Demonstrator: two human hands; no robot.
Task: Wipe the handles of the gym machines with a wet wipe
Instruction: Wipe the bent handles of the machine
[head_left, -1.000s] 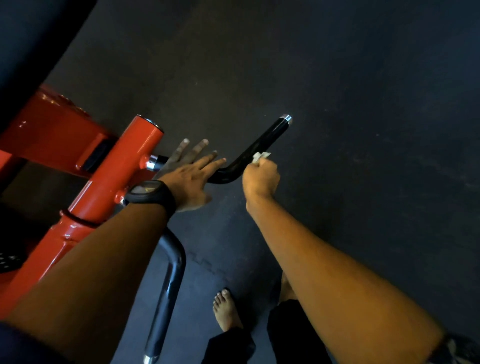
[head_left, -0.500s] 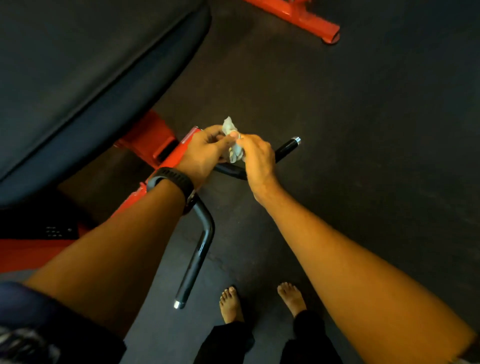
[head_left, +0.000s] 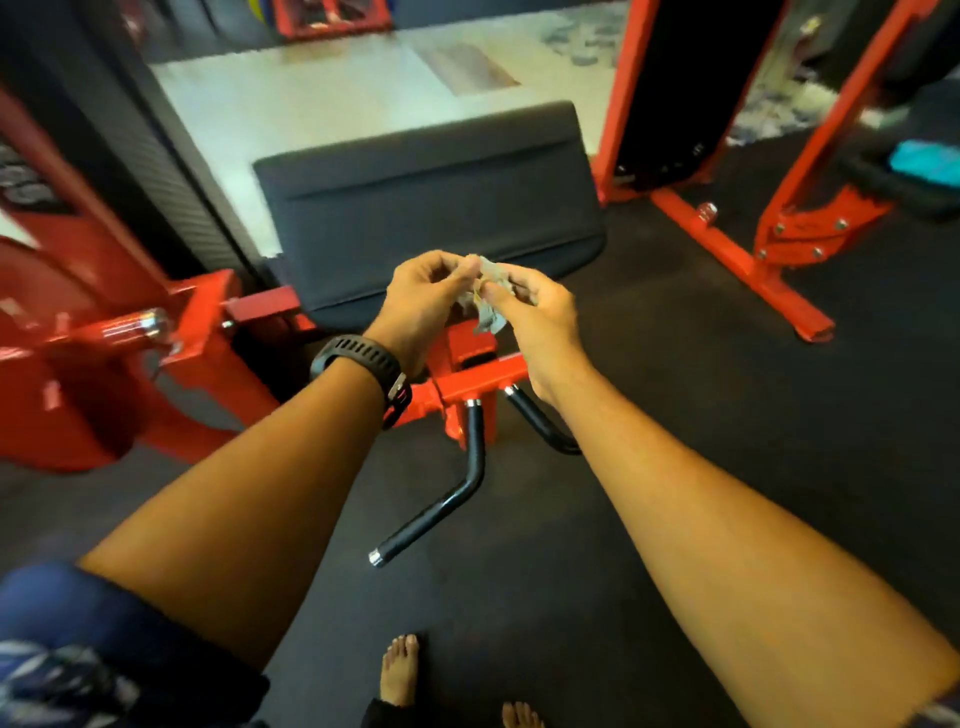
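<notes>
The left hand (head_left: 423, 301) and right hand (head_left: 540, 317) meet over the machine, both with curled fingers pinching one small crumpled pale grey wet wipe (head_left: 489, 299). The wipe is bunched between the fingertips, and its loose end hangs down toward the near side. It is held above the red square steel crossbar (head_left: 480, 379) and touches no handle.

From that bar a black bent tubular handle (head_left: 470, 478) runs toward the near side, then angles near-left, with its chrome-capped end pointing near-left. A second black handle (head_left: 537, 423) leaves the bar to the right and curves behind the right forearm, which hides its end.

A black strap watch (head_left: 363, 364) sits on the left wrist. Beyond the hands lies a black padded cushion (head_left: 426, 208). Bare feet (head_left: 399, 670) stand on the dark rubber floor (head_left: 727, 415).
</notes>
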